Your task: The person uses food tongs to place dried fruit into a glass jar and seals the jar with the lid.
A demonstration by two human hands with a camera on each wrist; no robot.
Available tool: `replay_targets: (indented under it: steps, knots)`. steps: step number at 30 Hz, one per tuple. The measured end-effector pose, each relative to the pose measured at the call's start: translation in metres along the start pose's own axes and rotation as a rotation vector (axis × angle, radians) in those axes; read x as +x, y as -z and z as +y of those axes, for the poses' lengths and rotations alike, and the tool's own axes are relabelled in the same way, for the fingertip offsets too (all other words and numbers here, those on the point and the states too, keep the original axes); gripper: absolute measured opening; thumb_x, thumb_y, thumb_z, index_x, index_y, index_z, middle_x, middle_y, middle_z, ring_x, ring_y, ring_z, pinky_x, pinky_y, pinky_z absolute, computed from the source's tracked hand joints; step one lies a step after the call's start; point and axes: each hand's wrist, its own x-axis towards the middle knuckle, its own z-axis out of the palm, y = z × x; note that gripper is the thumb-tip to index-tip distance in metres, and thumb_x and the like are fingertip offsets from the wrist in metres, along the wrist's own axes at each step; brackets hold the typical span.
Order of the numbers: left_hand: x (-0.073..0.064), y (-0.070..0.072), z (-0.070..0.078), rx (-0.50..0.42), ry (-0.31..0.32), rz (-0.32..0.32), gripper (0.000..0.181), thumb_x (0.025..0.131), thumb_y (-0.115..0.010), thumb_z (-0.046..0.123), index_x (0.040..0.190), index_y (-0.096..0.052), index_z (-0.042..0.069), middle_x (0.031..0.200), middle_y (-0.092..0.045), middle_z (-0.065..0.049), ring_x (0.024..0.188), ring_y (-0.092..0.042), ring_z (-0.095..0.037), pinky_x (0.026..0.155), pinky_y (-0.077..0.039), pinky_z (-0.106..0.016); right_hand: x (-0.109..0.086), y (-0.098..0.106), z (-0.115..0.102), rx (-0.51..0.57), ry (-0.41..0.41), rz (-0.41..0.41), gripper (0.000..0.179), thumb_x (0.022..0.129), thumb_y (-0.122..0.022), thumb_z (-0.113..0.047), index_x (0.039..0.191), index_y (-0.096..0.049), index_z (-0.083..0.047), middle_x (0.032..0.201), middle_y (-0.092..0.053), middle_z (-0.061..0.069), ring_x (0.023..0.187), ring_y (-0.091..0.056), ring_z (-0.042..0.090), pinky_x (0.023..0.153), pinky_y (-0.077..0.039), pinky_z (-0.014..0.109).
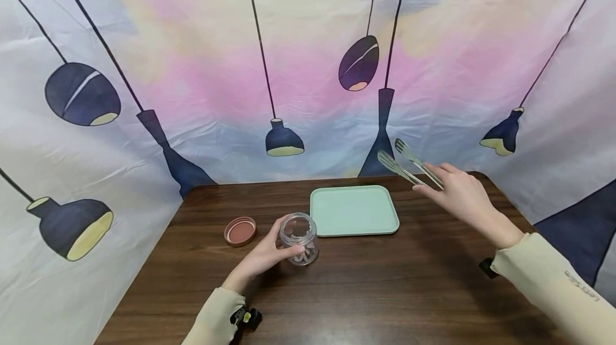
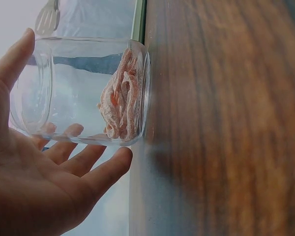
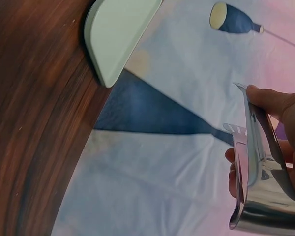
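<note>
My left hand [image 1: 269, 253] holds a clear jar [image 1: 299, 238] upright on the table, thumb on one side and fingers on the other. In the left wrist view, pale pinkish, powdery strips [image 2: 122, 101] lie in a clump at the bottom of the jar [image 2: 78, 88]. My right hand [image 1: 463, 195] grips metal tongs [image 1: 409, 163] in the air, right of the pale green tray [image 1: 353, 210]. The tongs' slotted tips stand apart with nothing between them. Seen from the right wrist, the tongs [image 3: 258, 182] sit between thumb and fingers.
A reddish-brown round lid [image 1: 240, 231] lies left of the jar on the dark wooden table [image 1: 366, 286]. The green tray is just behind and right of the jar. A cloth backdrop [image 1: 202, 67] printed with hanging lamps stands behind the table's far edge.
</note>
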Motion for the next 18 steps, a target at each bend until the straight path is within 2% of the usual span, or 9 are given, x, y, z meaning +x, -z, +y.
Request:
replay_targets:
  steps: [8, 13, 18]
  knots:
    - [0.0, 0.002, 0.001, -0.014, -0.013, -0.002, 0.082, 0.089, -0.079, 0.023, 0.155, -0.03, 0.018, 0.152, -0.042, -0.013, 0.139, -0.041, -0.031, 0.107, -0.038, -0.052, -0.01, 0.002, 0.024, 0.022, -0.078, 0.035, 0.071, 0.09, -0.075, -0.044, 0.136, -0.058, 0.007, 0.112, -0.063, 0.031, 0.087, -0.064, 0.047, 0.071, -0.048, 0.062]
    - [0.0, 0.002, 0.0, -0.013, -0.004, 0.001, 0.083, 0.089, -0.08, 0.023, 0.155, -0.03, 0.018, 0.152, -0.043, -0.013, 0.139, -0.041, -0.031, 0.108, -0.037, -0.053, -0.018, -0.001, 0.038, 0.05, -0.158, 0.049, 0.073, 0.091, -0.072, -0.049, 0.135, -0.057, 0.008, 0.117, -0.061, 0.034, 0.093, -0.061, 0.051, 0.073, -0.046, 0.065]
    - [-0.001, 0.001, 0.0, -0.009, 0.007, 0.006, 0.084, 0.089, -0.08, 0.024, 0.156, -0.03, 0.019, 0.15, -0.044, -0.012, 0.139, -0.041, -0.031, 0.108, -0.038, -0.053, -0.034, -0.014, 0.05, 0.067, -0.229, 0.049, 0.073, 0.09, -0.073, -0.049, 0.131, -0.06, 0.01, 0.105, -0.063, 0.033, 0.076, -0.062, 0.042, 0.06, -0.047, 0.057]
